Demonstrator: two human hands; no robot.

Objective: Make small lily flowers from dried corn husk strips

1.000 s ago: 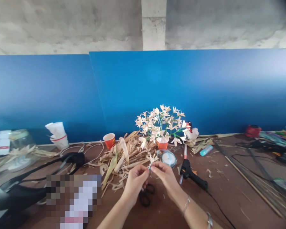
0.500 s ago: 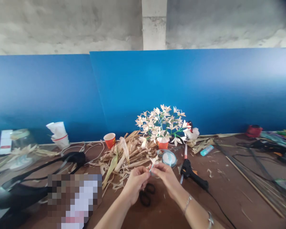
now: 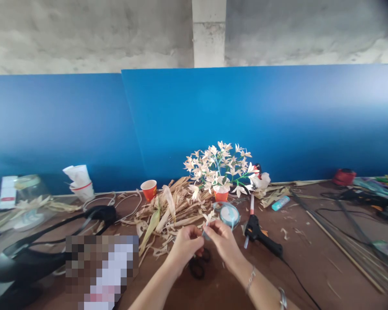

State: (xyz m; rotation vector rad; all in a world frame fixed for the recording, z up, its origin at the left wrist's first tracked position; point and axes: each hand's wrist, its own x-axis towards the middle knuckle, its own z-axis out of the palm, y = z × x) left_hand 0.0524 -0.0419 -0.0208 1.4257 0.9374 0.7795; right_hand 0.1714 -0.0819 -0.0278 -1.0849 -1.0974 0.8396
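2 hands [image 3: 186,246] [image 3: 225,242] pinching pale flower [image 3: 209,216]; black scissors [image 3: 198,261] just below, glue gun [image 3: 262,239] to right.

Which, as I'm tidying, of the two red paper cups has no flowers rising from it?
The left red cup, beside the dried husks; pale flowers rise from the right red cup.

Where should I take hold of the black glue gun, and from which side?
I'd take the glue gun by its handle, coming from the near right. It lies on the table with that handle slanting towards the wearer and rightwards, apart from the right hand. Mind the cord at the handle's end; avoid the slim far end, possibly hot.
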